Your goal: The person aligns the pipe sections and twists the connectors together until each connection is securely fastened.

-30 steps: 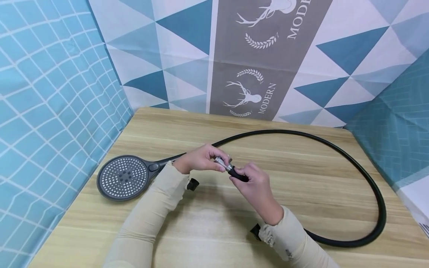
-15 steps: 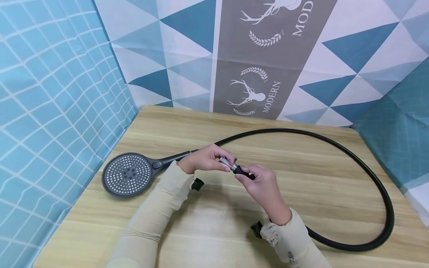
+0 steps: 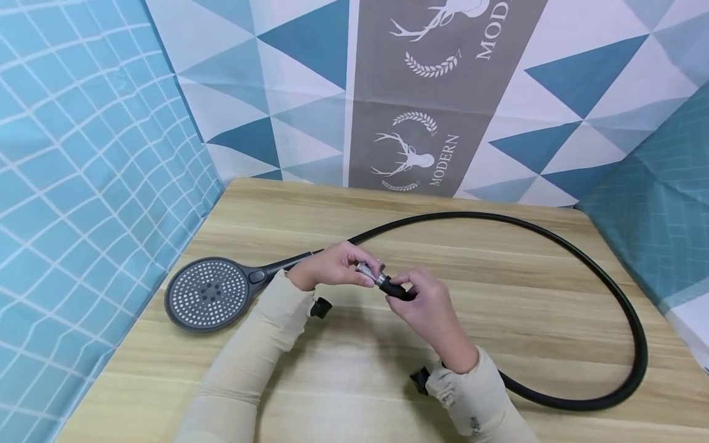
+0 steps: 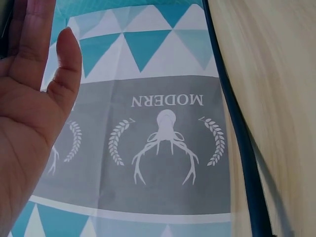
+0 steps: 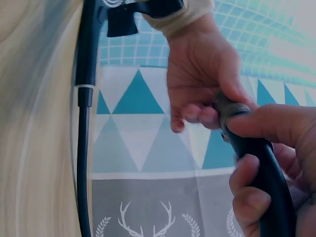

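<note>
Above the middle of the table, my left hand (image 3: 330,266) pinches a silver metal fitting (image 3: 367,269) between thumb and fingers. My right hand (image 3: 434,311) grips the black hose end (image 3: 394,289) that joins this fitting. In the right wrist view, thumb and fingers curl round that black end (image 5: 266,182), and the left hand (image 5: 202,74) is at its tip. A dark grey shower head (image 3: 207,295) lies face up at the left. Its handle, partly behind the left hand, leads into the black hose (image 3: 454,215). The left wrist view does not show the fitting.
The hose loops wide over the right side of the wooden table (image 3: 343,381) and passes behind the right sleeve (image 3: 476,397). Black wrist mounts (image 3: 320,307) show at both cuffs. Patterned cloth walls (image 3: 310,92) stand at the back and sides.
The right hand's fingers have shifted slightly on the black hose end. Both hands stay at the joint, the shower head lies as before, and the head view has shifted a little.
</note>
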The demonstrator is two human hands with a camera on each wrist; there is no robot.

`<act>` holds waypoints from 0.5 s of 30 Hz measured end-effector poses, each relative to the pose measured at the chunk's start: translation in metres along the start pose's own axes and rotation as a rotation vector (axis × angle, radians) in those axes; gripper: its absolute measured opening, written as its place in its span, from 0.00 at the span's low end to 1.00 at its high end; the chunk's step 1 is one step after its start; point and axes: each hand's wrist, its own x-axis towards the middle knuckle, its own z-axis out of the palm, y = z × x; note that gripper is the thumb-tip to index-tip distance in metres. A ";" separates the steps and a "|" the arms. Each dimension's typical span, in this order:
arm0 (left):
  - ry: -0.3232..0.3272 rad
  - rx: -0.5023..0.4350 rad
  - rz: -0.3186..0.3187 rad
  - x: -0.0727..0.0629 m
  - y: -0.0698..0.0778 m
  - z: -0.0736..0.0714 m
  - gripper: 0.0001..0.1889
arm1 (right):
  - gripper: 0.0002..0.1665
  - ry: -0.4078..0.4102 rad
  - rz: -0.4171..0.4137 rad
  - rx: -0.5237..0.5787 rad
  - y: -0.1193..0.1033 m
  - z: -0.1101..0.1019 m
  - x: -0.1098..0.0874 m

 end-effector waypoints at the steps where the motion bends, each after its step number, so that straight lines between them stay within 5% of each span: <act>1: -0.003 0.002 -0.002 0.000 0.000 0.000 0.03 | 0.15 0.007 -0.021 0.013 0.001 -0.001 0.000; 15: 0.003 0.009 -0.009 0.004 0.008 0.000 0.03 | 0.15 -0.068 -0.052 0.084 0.001 -0.008 0.002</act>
